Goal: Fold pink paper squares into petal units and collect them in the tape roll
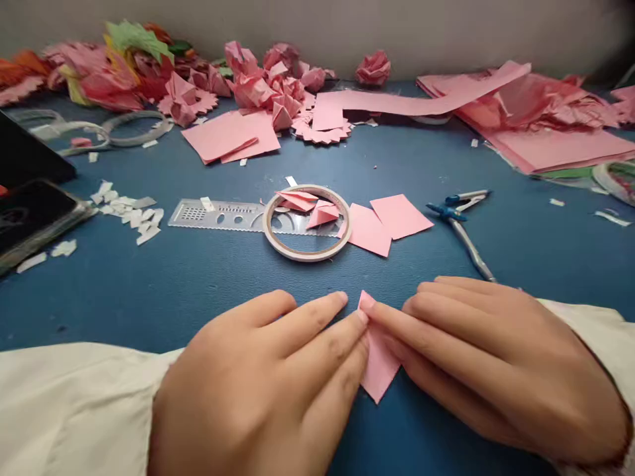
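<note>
A small folded pink paper [380, 370] lies on the blue table, its pointed tip facing away from me. My left hand [272, 370] presses fingertips on its left edge near the tip. From the other side, my right hand [486, 357] has its index fingertip on the tip and other fingers along the right edge. Both thumbs are hidden. Beyond my hands sits a roll of white tape [307, 256], with small folded pink pieces [323, 213] inside its ring. The roll rests over a clear stencil ruler [191, 215]. Two pink squares [403, 216] overlap right of the roll.
A blue and silver compass [469, 241] lies beyond my right hand. White scraps [131, 210] and a phone [37, 218] are at the left. Crumpled pink paper flowers [270, 82], a long pink strip [387, 102] and stacked pink paper [560, 149] line the back.
</note>
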{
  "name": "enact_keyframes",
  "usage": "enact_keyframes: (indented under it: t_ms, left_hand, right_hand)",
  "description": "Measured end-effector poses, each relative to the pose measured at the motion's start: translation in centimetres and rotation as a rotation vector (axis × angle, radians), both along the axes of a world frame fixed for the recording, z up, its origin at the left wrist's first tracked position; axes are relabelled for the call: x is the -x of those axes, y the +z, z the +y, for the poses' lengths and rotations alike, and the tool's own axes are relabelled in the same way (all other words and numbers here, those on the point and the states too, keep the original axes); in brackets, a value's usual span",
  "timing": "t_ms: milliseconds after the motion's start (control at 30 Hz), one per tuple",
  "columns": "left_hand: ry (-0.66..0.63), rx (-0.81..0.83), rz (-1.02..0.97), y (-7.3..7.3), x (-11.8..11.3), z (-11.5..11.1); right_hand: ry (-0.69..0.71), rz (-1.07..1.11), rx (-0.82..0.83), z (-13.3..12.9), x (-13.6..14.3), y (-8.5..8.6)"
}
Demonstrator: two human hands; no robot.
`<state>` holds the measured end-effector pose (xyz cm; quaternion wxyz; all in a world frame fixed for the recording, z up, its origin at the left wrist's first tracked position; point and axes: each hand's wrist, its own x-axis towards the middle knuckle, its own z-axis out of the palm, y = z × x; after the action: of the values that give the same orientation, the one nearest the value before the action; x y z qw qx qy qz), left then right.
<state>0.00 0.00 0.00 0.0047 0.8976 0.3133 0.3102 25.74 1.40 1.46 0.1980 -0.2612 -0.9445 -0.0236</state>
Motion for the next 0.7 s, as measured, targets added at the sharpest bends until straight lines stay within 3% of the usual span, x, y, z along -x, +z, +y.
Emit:
enact_keyframes:
  t_ms: [200,500,700]
  left_hand:
    - [0.025,-0.034,0.041,0.1,0.4,0.6]
    - [0.081,-0.039,-0.065,-0.4,0.1,0.2]
    - [-0.052,0.039,0.091,0.7,0.6,1.1]
  right_hand:
    - [-0.137,0.125,-0.047,-0.6,0.7,-1.5]
    - [-0.028,0.010,-0.008,0.2,0.0,0.2]
    - [-0.033,0.009,-0.006,0.2,0.0,0.0]
